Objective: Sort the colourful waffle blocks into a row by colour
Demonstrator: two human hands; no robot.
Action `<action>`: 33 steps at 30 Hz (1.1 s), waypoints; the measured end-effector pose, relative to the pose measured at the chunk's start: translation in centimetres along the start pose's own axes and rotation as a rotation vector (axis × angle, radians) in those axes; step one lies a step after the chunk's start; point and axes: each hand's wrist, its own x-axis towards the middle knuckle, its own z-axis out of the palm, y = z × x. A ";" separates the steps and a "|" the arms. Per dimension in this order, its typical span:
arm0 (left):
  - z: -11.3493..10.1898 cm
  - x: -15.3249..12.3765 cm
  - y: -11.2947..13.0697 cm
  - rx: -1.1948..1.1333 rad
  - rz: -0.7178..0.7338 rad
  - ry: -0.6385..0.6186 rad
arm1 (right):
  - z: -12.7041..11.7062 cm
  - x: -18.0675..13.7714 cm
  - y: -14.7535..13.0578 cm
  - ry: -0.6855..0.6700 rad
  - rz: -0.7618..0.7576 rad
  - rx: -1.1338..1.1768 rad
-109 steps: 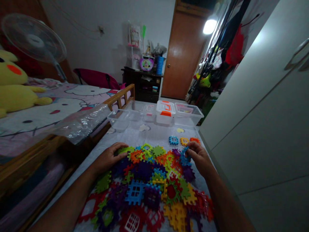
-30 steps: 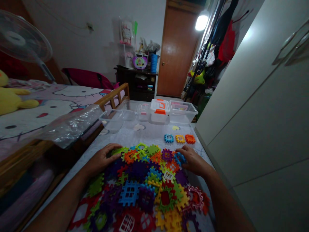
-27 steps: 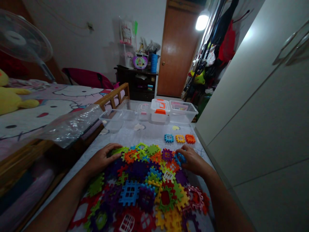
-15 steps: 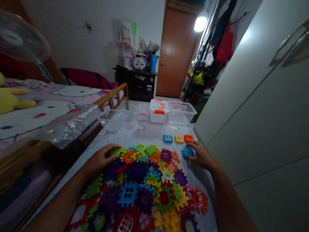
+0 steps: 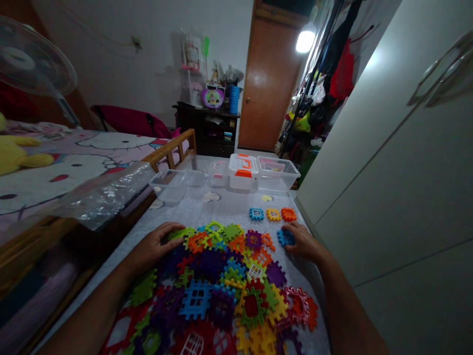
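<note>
A heap of plastic interlocking building pieces (image 5: pixel 210 261) in many colours, with toothed edges and some with window grids, covers the near part of the cloth-covered surface. My left hand (image 5: pixel 158 242) rests at the heap's left far edge, thumb and fingers apart, touching a lime green piece (image 5: pixel 184 232). On the right, my right hand (image 5: pixel 303 242) grips a blue interlocking piece (image 5: pixel 285 238) at its right side, low over the cloth. Just beyond it lie a blue window piece (image 5: pixel 256 213), a yellow window piece (image 5: pixel 273 214) and an orange piece (image 5: pixel 288 214) in a row.
Several clear plastic boxes stand at the far end, among them a lidded box (image 5: pixel 243 172) with orange clips and an uncovered box (image 5: pixel 278 173). A wooden bed rail (image 5: pixel 172 148) runs along the left; a pale cabinet (image 5: pixel 388 162) borders the right side.
My right hand has shifted slightly left and down, its fingers closer around the blue piece, which now sits a little nearer the heap. My left hand stays in place.
</note>
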 end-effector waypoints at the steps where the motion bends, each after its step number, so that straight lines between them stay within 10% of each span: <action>1: 0.0 0.0 0.0 0.001 -0.004 0.000 | 0.0 0.0 0.0 -0.003 -0.004 -0.002; 21: -0.3 -0.3 1.2 -0.007 -0.021 -0.031 | -1.6 10.9 -6.2 0.038 -0.128 -0.201; 33: -0.2 -0.3 1.2 -0.030 -0.018 -0.012 | -0.9 10.4 -6.5 0.078 -0.108 -0.168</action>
